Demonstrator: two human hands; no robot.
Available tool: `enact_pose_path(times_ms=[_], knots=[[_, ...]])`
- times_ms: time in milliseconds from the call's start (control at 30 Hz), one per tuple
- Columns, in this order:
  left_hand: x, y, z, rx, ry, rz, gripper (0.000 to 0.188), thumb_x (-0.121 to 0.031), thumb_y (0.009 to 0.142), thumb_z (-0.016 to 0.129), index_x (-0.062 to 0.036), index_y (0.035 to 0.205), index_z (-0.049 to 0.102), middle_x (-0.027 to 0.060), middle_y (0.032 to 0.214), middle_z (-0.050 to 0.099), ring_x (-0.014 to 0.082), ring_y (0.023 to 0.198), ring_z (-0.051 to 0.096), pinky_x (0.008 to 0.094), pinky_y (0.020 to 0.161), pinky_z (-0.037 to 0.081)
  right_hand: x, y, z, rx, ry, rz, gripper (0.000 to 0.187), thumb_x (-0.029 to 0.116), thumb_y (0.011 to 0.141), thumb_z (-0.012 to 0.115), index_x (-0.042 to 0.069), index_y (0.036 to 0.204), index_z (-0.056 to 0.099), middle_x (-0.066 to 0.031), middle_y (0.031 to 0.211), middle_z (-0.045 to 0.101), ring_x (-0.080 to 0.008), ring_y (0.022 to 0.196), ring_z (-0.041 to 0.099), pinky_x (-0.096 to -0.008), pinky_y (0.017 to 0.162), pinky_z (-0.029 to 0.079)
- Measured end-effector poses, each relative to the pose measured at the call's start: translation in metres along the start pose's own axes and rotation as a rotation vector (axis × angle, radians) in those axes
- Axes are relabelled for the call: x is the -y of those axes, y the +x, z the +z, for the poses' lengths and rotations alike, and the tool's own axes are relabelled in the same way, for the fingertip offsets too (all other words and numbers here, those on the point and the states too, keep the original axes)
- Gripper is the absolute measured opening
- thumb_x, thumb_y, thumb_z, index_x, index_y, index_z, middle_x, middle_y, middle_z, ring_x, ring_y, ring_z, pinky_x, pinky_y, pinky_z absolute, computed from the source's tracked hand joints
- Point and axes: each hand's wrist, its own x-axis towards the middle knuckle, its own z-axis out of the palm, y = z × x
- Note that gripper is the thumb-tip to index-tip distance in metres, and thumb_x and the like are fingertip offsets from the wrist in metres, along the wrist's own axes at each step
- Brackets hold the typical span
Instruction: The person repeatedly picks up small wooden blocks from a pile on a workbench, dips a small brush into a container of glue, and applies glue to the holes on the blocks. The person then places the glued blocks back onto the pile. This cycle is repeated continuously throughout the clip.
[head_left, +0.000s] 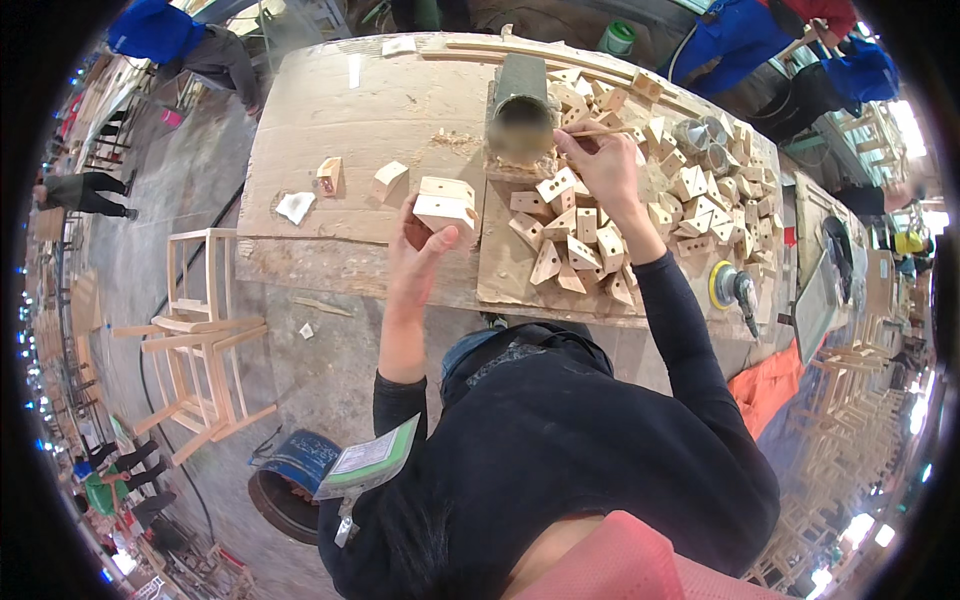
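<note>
1. Currently, the left hand [422, 258] pinches a pale wooden block [445, 208] above the table's [320, 265] near side; a slack grip could drop it.
2. Farther right, the right hand [606, 168] pinches a thin stick [608, 131] beside a dark container [520, 75]; a knock could tip the container.
3. The block heap [587, 225], right, could slide if brushed.

Pale wood block [445, 205]: slanted end, small dark holes, held up by left hand [425, 245], about 11 o'clock from frame centre, long side roughly 9-to-3. Can't tell if one piece or two stacked. Thin tan stick [610, 131]: pinched by right hand [603, 165], 1 o'clock, near 9-to-3.
</note>
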Motion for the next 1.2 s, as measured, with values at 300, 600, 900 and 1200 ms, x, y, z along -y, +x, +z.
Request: enact_pose_path(times_ms=[300, 600, 900, 1200], knots=[[0.000, 0.003, -0.001, 0.021, -0.012, -0.023, 0.072, -0.023, 0.073, 0.081, 0.0005, 0.130, 0.045, 0.0108, 0.122, 0.056, 0.0185, 0.113, 0.055, 0.0319, 0.097, 0.042, -0.043, 0.002, 0.010, 0.003, 0.929, 0.364, 0.021, 0.012, 0.088, 0.067, -0.003, 0.102, 0.063, -0.0129, 0.095, 0.068, -0.0177, 0.086, 0.068, -0.0242, 0.074, 0.057], [0.011, 0.014, -0.009, 0.041, -0.180, -0.078, 0.064, -0.017, 0.078, 0.074, 0.0029, 0.131, 0.043, 0.0112, 0.124, 0.055, 0.0197, 0.116, 0.053, 0.0327, 0.100, 0.040, -0.038, 0.002, 0.003, -0.037, 1.016, 0.589, 0.019, 0.011, 0.087, 0.068, -0.002, 0.099, 0.063, -0.0131, 0.094, 0.069, -0.0201, 0.086, 0.069, -0.0285, 0.075, 0.058], [0.018, 0.032, 0.001, 0.062, -0.390, -0.178, 0.056, -0.026, 0.088, 0.063, 0.0039, 0.131, 0.042, 0.0122, 0.129, 0.054, 0.0202, 0.117, 0.054, 0.0334, 0.099, 0.043, -0.029, -0.009, -0.009, -0.071, 1.008, 0.366, 0.021, 0.015, 0.089, 0.066, -0.003, 0.100, 0.063, -0.0138, 0.093, 0.068, -0.0188, 0.085, 0.068, -0.0274, 0.073, 0.058], [0.023, 0.045, 0.003, 0.352, -0.566, -0.253, 0.078, -0.040, 0.076, 0.069, 0.0050, 0.133, 0.041, 0.0170, 0.128, 0.054, 0.0267, 0.111, 0.059, 0.0351, 0.093, 0.051, 0.036, -0.046, -0.030, 0.083, 0.844, 0.198, 0.020, 0.017, 0.091, 0.065, -0.002, 0.093, 0.060, -0.0131, 0.085, 0.069, -0.0165, 0.076, 0.068, -0.0269, 0.069, 0.056]])
